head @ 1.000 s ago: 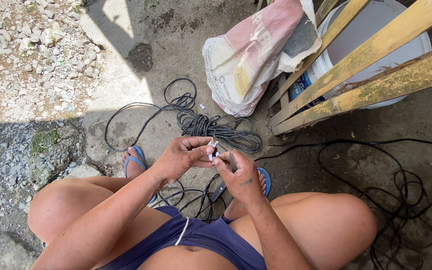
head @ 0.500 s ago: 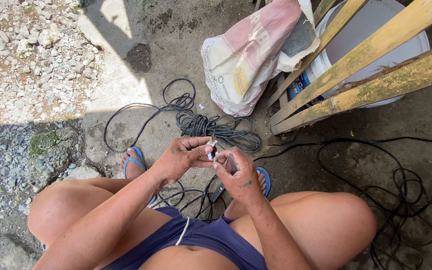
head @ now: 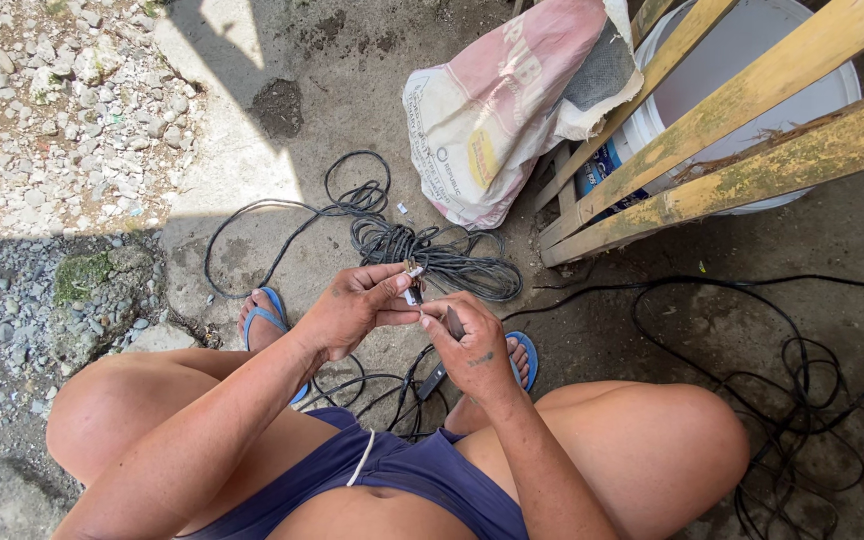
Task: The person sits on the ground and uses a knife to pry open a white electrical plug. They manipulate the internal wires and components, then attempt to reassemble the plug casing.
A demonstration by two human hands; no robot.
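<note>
Hands meet at the centre of the frame, just above your knees. Your left hand [head: 352,305] pinches the bared end of a thin cable [head: 413,283] between thumb and forefinger, the tip poking up past the fingertips. Your right hand [head: 467,350] is closed around a small dark tool [head: 454,322], its thumb pressed against the same cable end; what kind of tool it is you cannot tell, since the fingers cover most of it. Below the hands a dark cable drops between your legs and is lost behind the right wrist.

A bundle of black cable [head: 432,255] lies coiled on the concrete just above your hands, with loose loops running toward the upper left. More black cable [head: 802,400] tangles at the right edge, partly cut off. Blue sandals [head: 272,315] show on both feet, mostly hidden by your arms. A worn sack [head: 502,110] leans at the upper centre against yellow wooden slats [head: 752,130], which screen a white bucket [head: 752,60].
</note>
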